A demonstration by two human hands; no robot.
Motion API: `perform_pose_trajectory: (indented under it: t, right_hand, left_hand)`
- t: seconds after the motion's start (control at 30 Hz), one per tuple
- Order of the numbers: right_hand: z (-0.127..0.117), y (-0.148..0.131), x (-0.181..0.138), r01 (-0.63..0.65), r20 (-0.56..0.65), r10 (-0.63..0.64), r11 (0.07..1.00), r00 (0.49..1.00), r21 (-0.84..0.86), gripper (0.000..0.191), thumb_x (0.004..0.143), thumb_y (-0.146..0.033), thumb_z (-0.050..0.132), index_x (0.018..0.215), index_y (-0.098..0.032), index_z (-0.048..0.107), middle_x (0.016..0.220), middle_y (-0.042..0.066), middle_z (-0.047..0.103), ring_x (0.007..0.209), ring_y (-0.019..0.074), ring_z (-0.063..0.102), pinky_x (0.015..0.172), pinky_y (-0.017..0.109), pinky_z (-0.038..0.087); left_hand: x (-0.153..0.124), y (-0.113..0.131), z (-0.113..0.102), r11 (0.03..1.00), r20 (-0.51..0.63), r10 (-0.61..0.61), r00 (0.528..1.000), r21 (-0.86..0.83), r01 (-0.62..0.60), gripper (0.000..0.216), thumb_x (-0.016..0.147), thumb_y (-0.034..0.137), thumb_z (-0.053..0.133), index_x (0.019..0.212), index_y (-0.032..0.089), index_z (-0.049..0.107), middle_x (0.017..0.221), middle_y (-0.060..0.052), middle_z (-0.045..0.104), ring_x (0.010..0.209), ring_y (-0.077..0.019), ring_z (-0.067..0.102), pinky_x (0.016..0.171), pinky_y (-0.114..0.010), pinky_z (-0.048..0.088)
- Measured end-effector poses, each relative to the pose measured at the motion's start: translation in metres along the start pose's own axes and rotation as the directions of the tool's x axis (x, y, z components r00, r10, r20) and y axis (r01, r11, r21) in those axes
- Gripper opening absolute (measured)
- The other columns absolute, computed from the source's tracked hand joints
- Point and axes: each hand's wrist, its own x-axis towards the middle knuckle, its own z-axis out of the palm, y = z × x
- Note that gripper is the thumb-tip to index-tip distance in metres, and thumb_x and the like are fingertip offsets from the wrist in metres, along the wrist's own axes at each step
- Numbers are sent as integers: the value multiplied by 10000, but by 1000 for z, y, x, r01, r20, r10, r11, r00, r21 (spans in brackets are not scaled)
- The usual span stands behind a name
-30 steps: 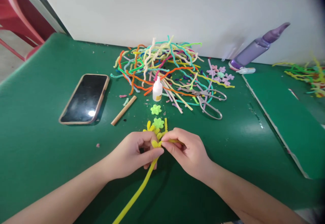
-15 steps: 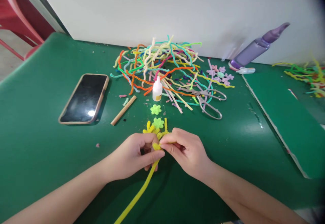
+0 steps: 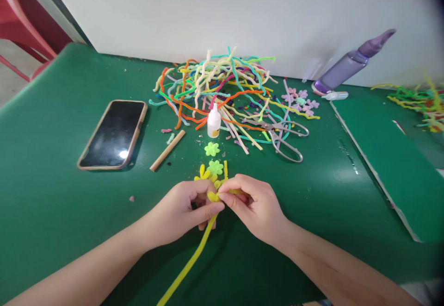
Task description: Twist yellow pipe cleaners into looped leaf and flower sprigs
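Both left hand and right hand pinch yellow pipe cleaner, grip little changed.

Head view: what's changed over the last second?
Barely anything. The whole scene sits slightly further left, likely from camera movement. Nothing was taken hold of or let go: the left hand and right hand still pinch the yellow fuzzy piece. Phone, white bottle and scissors stayed put on the table.
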Motion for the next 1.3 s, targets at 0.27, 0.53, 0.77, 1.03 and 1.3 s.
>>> perform_pose_trajectory:
  t: [0.27, 0.53, 0.77, 1.03, 1.3]
  right_hand:
    - [1, 1, 0, -105, -50, 108, 993, 993, 62, 108, 886, -301, 582, 880, -205, 631, 700, -15, 610, 514, 67, 467, 466, 195, 379]
    - [1, 3, -2, -156, -45, 160, 984, 986, 86, 122, 882, -323, 581, 881, -210, 628, 708, -12, 598, 507, 69, 440, 458, 201, 366]
    - [0, 3, -1, -187, -32, 191, 977, 981, 100, 127, 881, -327, 576, 885, -208, 620, 657, -26, 547, 492, 67, 398, 451, 199, 339]
    - [1, 3, 0, -173, -15, 176, 977, 984, 121, 120, 868, -309, 591, 864, -198, 638, 697, -9, 612, 504, 69, 465, 454, 190, 387]
    - [0, 1, 2, -168, 16, 167, 973, 986, 158, 94, 858, -272, 609, 873, -192, 655, 737, -4, 643, 554, 73, 525, 500, 186, 432]
  left_hand:
    - [0, -5, -2, 987, -77, 57, 995, -144, -68, 203, 848, 311, 624, 751, 152, 542, 596, 35, 597, 499, -68, 516, 494, -166, 409]
    - [0, -6, -2, 977, -166, 62, 984, -190, -94, 218, 876, 371, 578, 814, 164, 551, 594, 42, 589, 500, -84, 529, 511, -185, 435]
    - [2, -6, -3, 986, -140, 52, 989, -152, -73, 229, 870, 345, 597, 747, 154, 570, 632, 26, 621, 540, -76, 544, 535, -171, 447]
    - [1, -8, -2, 994, -127, 22, 992, -104, -35, 287, 865, 402, 586, 725, 152, 567, 600, 23, 588, 535, -86, 547, 525, -183, 442]
    - [1, -6, -1, 997, -112, -9, 994, -76, 0, 280, 866, 387, 586, 718, 152, 553, 545, 46, 526, 504, -67, 491, 500, -164, 385]
